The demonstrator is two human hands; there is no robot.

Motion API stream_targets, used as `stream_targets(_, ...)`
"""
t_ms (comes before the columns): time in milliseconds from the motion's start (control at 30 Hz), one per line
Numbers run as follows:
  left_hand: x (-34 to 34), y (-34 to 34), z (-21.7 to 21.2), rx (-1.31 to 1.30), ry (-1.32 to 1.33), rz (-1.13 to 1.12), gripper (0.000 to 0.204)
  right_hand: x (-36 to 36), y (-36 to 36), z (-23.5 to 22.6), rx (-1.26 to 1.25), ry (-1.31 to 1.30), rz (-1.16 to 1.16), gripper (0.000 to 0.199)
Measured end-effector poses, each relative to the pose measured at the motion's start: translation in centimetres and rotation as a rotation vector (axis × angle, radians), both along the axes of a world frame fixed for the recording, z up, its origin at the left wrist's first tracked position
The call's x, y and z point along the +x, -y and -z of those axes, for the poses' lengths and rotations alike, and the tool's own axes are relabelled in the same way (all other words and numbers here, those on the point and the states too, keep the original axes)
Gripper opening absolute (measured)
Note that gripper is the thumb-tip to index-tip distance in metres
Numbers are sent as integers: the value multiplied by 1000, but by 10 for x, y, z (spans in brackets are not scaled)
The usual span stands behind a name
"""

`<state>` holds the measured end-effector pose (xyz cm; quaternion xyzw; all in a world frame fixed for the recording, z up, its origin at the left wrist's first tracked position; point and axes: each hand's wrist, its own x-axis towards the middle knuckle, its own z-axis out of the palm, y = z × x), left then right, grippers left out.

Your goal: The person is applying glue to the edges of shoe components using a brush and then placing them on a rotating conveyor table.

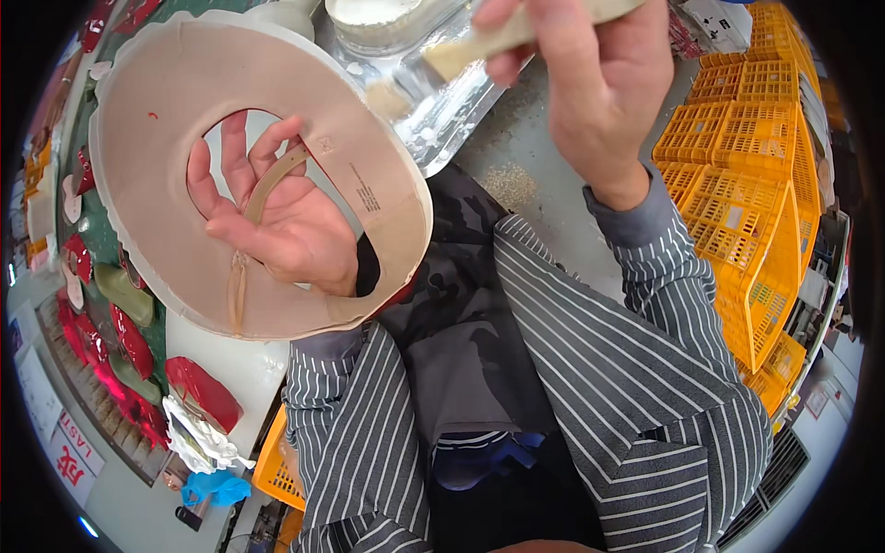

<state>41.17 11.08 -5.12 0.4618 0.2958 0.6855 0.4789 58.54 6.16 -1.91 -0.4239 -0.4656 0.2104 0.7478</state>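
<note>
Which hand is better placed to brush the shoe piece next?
Probably the right hand: it already grips the brush, bristles just beside the beige shoe piece. The left hand sits through the piece's opening, supporting it.

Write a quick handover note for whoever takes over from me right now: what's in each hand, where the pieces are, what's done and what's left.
Left hand: palm up through the opening of the beige shoe upper piece, holding it up with its inner side showing.
Right hand: grips the brush, bristles over the foil-lined tray, not touching the piece.
White container sits at the tray's far end.
Red shoe pieces lie along the left bench.
Done: cannot tell any coating on the piece.
Left: likely brushing it.
</note>
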Motion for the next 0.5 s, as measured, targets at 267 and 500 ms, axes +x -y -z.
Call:
stream_targets(267,-1,-13,-2,122,37,-102,66,-17,5,3,-119,69,-148,22)
stream_targets(500,-8,-17,7,309,9,-177,64,-30,2,0,78,11,-119,28)
